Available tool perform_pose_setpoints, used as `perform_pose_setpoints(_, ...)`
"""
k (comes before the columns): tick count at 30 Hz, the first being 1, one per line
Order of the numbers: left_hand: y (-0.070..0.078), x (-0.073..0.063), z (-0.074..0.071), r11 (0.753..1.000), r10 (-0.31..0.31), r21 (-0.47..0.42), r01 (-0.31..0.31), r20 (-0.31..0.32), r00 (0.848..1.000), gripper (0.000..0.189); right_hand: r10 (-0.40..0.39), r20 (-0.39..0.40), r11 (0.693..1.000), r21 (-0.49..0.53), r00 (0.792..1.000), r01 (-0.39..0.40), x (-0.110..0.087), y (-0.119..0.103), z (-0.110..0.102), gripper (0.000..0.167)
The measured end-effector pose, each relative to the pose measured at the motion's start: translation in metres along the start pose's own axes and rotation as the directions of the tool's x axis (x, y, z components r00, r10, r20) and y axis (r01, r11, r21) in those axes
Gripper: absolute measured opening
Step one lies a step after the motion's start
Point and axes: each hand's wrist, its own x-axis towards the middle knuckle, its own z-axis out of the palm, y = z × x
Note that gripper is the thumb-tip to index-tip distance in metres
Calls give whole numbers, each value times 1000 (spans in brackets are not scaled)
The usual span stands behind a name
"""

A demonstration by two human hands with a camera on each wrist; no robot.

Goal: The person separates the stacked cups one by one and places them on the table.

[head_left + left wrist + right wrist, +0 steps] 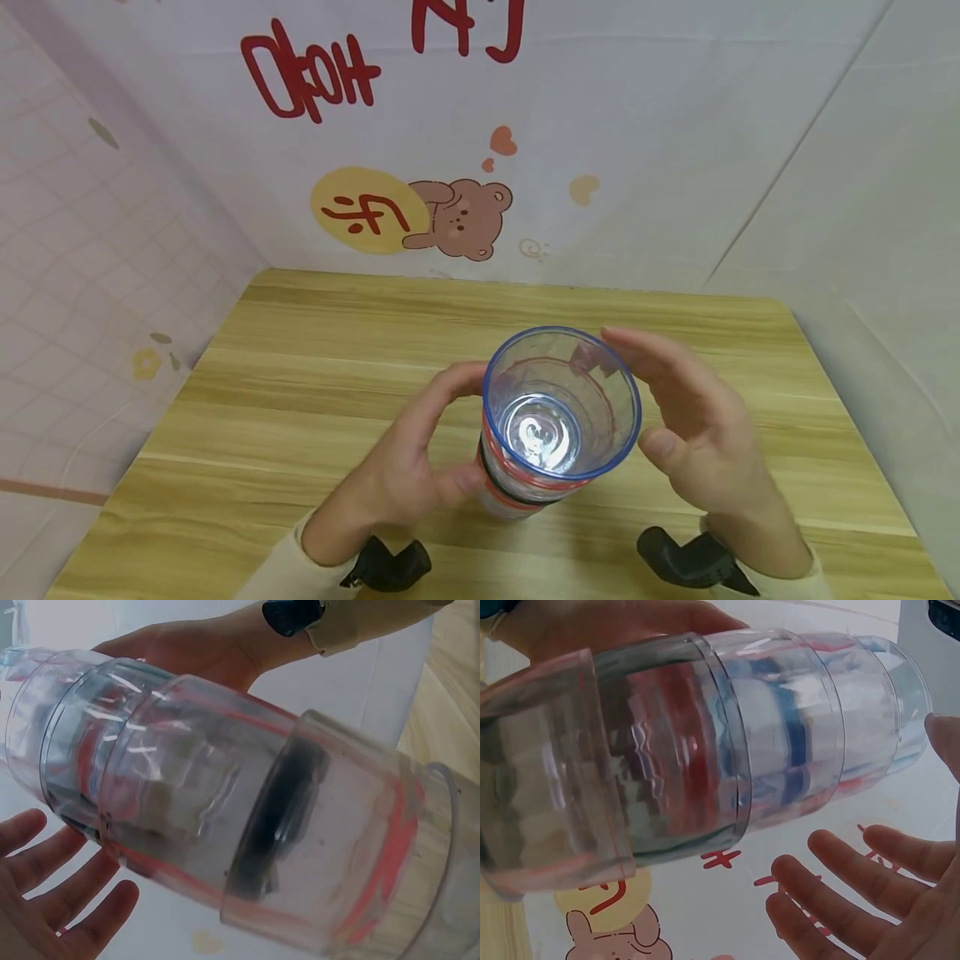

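A tall stack of nested clear cups (202,772) with red, black and blue bands stands on the table. At its top is a cup with a blue rim (636,400), its mouth facing up and nothing in it. My left hand (401,467) curves loosely around the left side, thumb tip and fingertips right at the cups; the left wrist view shows its fingers spread and fairly straight. On the other side, my right hand (701,425) has its fingers extended beside the top cup, fingertips near the rim. In the right wrist view those fingers (855,877) lie apart from the stack.
The wood-grain table (337,333) extends around the stack. Behind it hangs a white backdrop (645,100) with red lettering and a cartoon bear (467,221). A pale sheet with grid lines (67,250) borders the left side. Each wrist wears a black device (390,567).
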Motion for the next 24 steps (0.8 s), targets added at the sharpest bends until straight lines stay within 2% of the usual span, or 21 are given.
perform_pose_setpoints(9,2,5,8,999,34,-32,-34,-2,999,87,18,36,1000,-21,999,-17,6,-2,7,68)
perform_pose_setpoints(16,2,7,11,998,-6,-61,7,23,1000,88,10,73,999,-32,997,-8,10,-3,11,71)
perform_pose_setpoints(24,2,11,15,996,1,-91,2,36,999,90,15,76,1000,5,997,-16,13,-4,17,79)
